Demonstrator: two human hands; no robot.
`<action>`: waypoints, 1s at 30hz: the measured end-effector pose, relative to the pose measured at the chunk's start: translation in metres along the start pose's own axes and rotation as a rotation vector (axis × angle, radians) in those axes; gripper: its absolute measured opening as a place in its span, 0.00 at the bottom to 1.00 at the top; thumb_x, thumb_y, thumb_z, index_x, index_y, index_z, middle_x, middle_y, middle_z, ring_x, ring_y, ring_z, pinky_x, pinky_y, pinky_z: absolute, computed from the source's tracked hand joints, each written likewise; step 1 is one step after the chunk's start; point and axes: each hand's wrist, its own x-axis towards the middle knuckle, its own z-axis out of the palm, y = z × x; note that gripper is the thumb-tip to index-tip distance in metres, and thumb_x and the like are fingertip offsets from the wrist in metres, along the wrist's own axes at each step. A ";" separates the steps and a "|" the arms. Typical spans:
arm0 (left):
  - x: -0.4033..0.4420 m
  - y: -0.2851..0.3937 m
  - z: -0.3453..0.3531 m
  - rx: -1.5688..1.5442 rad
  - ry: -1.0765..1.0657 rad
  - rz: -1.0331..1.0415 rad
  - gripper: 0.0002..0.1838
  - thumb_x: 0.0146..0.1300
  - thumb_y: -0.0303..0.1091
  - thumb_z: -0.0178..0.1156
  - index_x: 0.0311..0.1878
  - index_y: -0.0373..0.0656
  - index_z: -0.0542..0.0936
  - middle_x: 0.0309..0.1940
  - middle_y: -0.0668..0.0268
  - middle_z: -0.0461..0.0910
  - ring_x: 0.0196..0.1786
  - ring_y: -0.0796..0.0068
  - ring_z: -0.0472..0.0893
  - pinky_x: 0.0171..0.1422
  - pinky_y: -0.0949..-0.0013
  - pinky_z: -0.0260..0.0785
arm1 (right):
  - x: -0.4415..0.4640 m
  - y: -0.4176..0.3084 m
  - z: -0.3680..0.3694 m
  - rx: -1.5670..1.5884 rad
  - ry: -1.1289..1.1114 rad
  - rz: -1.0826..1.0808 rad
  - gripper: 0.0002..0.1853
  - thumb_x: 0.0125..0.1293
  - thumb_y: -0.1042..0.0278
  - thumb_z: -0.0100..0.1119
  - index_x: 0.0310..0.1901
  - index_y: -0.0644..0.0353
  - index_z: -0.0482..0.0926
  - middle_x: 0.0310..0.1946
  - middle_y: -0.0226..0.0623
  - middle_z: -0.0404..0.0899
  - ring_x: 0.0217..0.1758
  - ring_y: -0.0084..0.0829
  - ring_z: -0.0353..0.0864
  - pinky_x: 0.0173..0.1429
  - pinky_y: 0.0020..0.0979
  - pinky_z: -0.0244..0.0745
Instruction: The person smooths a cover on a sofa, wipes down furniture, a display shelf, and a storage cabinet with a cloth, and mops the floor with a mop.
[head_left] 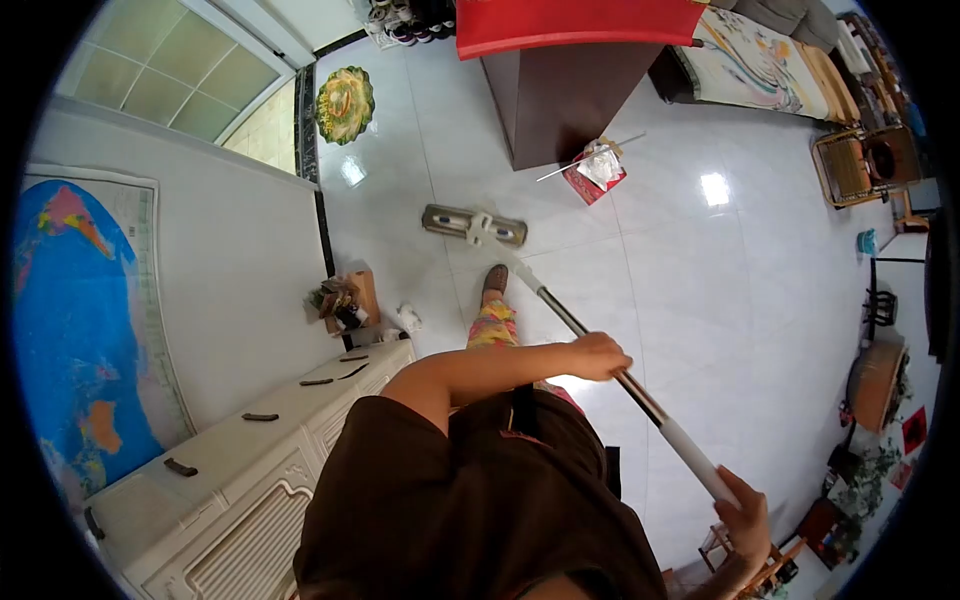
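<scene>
A flat mop [640, 395] slants across the view, its metal pole ending in a pale grip. Its flat rectangular head [448, 219] lies on the tiled floor in front of my foot [495, 280]. My left hand [598, 357] is closed around the middle of the pole, the forearm crossing in front of my body. Lower right, my right hand [745, 515] wraps the pale upper end of the pole.
A red-topped brown counter [560, 110] stands ahead, with a red box of crumpled paper [598, 170] and a thin rod at its base. A cardboard box [362, 295] sits by the left wall. A round mat [345, 105] lies near the doorway. A pale cabinet [240, 480] is left.
</scene>
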 end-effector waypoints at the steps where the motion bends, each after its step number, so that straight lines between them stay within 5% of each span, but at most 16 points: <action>1: 0.006 0.010 -0.002 0.003 -0.058 0.013 0.06 0.57 0.34 0.59 0.32 0.42 0.76 0.23 0.56 0.79 0.31 0.48 0.80 0.35 0.49 0.70 | -0.005 0.008 -0.008 0.039 -0.001 -0.036 0.28 0.53 0.76 0.60 0.60 0.67 0.77 0.34 0.31 0.81 0.34 0.20 0.74 0.39 0.24 0.70; 8: 0.005 0.018 -0.048 0.038 -0.176 0.022 0.06 0.56 0.35 0.59 0.34 0.45 0.78 0.23 0.56 0.80 0.31 0.50 0.82 0.35 0.50 0.72 | -0.002 0.021 -0.009 0.225 0.051 -0.054 0.29 0.57 0.65 0.62 0.59 0.72 0.76 0.26 0.30 0.76 0.25 0.18 0.70 0.29 0.21 0.63; 16: -0.034 -0.136 -0.169 0.332 -0.154 -0.161 0.03 0.51 0.32 0.62 0.30 0.49 0.79 0.27 0.63 0.81 0.38 0.56 0.81 0.43 0.54 0.70 | 0.123 -0.103 0.085 0.436 -0.281 -0.163 0.29 0.67 0.66 0.58 0.69 0.61 0.66 0.22 0.20 0.66 0.20 0.12 0.60 0.22 0.17 0.54; 20: -0.081 -0.198 -0.213 0.338 0.120 -0.317 0.06 0.49 0.28 0.65 0.31 0.48 0.79 0.33 0.66 0.79 0.46 0.59 0.78 0.48 0.56 0.71 | 0.213 -0.190 0.174 0.282 -0.303 -0.251 0.29 0.67 0.66 0.58 0.69 0.61 0.66 0.23 0.24 0.71 0.21 0.16 0.65 0.24 0.22 0.64; 26: -0.114 -0.276 -0.291 0.294 0.656 -0.496 0.13 0.50 0.22 0.63 0.39 0.43 0.75 0.44 0.59 0.76 0.58 0.52 0.74 0.58 0.54 0.72 | 0.299 -0.332 0.208 -0.012 -0.236 -0.569 0.31 0.63 0.65 0.61 0.67 0.65 0.67 0.32 0.47 0.81 0.28 0.29 0.78 0.37 0.32 0.75; 30: -0.144 -0.357 -0.337 0.432 0.868 -0.552 0.16 0.56 0.23 0.59 0.48 0.46 0.74 0.61 0.57 0.71 0.70 0.52 0.65 0.64 0.53 0.71 | 0.347 -0.426 0.243 -0.113 -0.240 -0.750 0.31 0.62 0.60 0.59 0.65 0.66 0.68 0.43 0.57 0.81 0.43 0.50 0.82 0.50 0.41 0.75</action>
